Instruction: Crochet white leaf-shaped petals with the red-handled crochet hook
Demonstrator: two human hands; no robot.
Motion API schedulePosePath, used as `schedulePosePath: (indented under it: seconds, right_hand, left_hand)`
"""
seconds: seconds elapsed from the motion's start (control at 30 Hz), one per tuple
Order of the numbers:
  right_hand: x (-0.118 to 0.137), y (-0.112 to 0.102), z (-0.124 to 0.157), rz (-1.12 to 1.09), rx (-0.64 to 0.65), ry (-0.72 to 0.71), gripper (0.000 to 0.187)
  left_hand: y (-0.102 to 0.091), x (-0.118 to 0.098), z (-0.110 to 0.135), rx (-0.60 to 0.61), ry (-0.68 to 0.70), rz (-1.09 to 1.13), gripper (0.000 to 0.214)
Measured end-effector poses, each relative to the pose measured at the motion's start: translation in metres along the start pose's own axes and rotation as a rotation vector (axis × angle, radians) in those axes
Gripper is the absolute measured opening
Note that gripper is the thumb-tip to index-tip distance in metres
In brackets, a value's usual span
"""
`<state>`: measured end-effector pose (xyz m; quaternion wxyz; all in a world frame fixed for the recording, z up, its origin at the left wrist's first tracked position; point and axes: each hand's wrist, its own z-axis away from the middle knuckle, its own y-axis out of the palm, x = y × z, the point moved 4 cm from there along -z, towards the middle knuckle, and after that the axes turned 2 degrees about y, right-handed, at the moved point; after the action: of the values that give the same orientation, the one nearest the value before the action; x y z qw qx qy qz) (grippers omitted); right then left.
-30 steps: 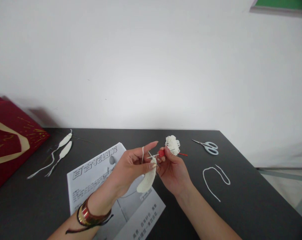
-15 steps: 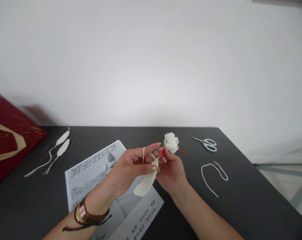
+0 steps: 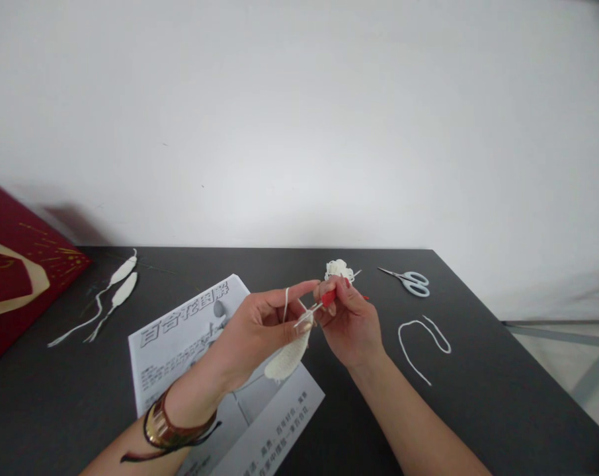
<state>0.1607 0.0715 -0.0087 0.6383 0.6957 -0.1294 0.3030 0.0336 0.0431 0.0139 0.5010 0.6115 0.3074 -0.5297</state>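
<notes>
My left hand (image 3: 267, 320) pinches the tip of a white crocheted petal (image 3: 287, 357), which hangs below the thumb. A strand of white yarn (image 3: 286, 305) loops over the left index finger. My right hand (image 3: 352, 324) grips a crochet hook (image 3: 329, 299) by its red handle, and the metal shaft points left to the petal's top edge, by the left thumb. A bundle of looped white yarn (image 3: 339, 270) lies just behind the right hand, partly covered by it. Whether the hook sits inside a stitch is too small to tell.
Printed pattern sheets (image 3: 180, 330) lie under my left arm. Two finished white petals (image 3: 125, 289) with yarn tails are at the left, by a red gift bag (image 3: 22, 264). Scissors (image 3: 413, 283) and a loose piece of white yarn (image 3: 403, 344) lie on the dark table at the right.
My right hand has turned and drawn slightly to the right, so the hook's metal shaft shows. It now covers more of the yarn bundle. The left hand has hardly moved.
</notes>
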Motion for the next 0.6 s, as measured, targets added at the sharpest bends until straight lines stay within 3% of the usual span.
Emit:
schedulePosePath:
  seconds: [0.6]
  right_hand:
    - [0.031, -0.004, 0.001, 0.36, 0.021, -0.261, 0.019]
  left_hand:
    - [0.002, -0.007, 0.006, -0.085, -0.048, -0.112, 0.05]
